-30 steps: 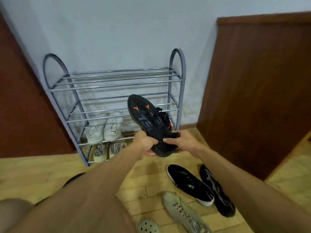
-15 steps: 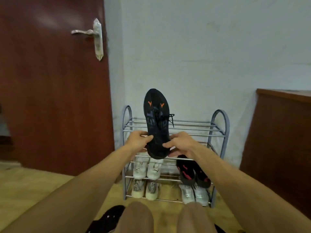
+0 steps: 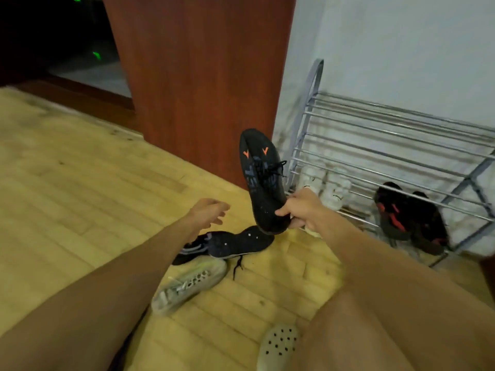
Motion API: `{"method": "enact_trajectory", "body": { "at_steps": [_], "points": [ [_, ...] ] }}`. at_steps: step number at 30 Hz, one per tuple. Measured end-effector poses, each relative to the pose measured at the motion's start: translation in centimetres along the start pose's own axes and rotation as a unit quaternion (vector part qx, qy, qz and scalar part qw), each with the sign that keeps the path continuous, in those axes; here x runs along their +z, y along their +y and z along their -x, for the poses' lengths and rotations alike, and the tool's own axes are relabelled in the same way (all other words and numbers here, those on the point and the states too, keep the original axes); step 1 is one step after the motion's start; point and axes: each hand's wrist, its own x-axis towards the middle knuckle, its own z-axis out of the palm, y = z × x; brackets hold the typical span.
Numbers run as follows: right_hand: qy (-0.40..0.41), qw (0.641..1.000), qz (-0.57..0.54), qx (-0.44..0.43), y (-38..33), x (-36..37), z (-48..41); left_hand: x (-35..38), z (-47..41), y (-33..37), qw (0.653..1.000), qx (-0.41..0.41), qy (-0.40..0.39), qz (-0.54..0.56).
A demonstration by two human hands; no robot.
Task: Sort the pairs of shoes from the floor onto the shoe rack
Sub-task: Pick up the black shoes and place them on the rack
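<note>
The wooden floor (image 3: 80, 183) fills most of the view, with a red-brown door (image 3: 201, 76) standing behind it. The shoe rack (image 3: 401, 124) stands to the right against the wall.

The sorting looks partly done. A white pair (image 3: 332, 191) and a black-and-red pair (image 3: 409, 220) sit side by side on a lower tier, while the upper rails that show are bare. Three shoes lie loose on the floor: a second black shoe (image 3: 233, 243), which I take to be the mate of the one in hand, a pale sneaker (image 3: 190, 286) just in front of it, and a perforated clog (image 3: 278, 344) nearest the camera. So at least one full pair is left to shelve, and the odd sneaker and clog need their partners, which are not in view.

The black shoe (image 3: 261, 180) with orange marks on its toe is held in the air, toe up and laces facing the camera, just left of the rack's end post. The right hand (image 3: 300, 210) is clamped round its heel, thumb over the top. The left hand (image 3: 207, 212) holds nothing. Its fingers are apart and loosely bent as it reaches forward above the second black shoe without touching it, probably to collect it next.
</note>
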Motion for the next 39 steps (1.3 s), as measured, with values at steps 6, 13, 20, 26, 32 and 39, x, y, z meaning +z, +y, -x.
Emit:
{"method": "enact_trajectory", "body": {
  "at_steps": [6,13,20,26,32,39],
  "points": [
    [-0.056,0.995,0.028,0.077,4.8,6.8,-3.7,-0.1,-2.7,-9.1,0.994,-0.111,0.015,0.013],
    [-0.056,0.991,0.026,0.122,9.9,11.0,-7.8,1.8,-8.3,-17.0,0.982,-0.164,-0.028,-0.085],
    [-0.057,0.988,0.055,0.135,13.4,11.6,-10.5,3.4,-13.7,-19.5,0.974,-0.221,0.034,-0.039],
    [-0.034,0.987,0.056,0.149,15.6,11.0,-12.1,7.3,-18.4,-19.2,0.966,-0.235,0.078,0.079],
    [-0.036,0.984,0.028,0.174,16.9,9.9,-12.5,7.8,-19.3,-20.1,0.939,-0.255,0.103,0.205],
    [-0.073,0.983,0.055,0.159,16.4,11.4,-9.9,2.5,-14.4,-23.5,0.969,-0.217,0.111,0.048]
  ]
}}
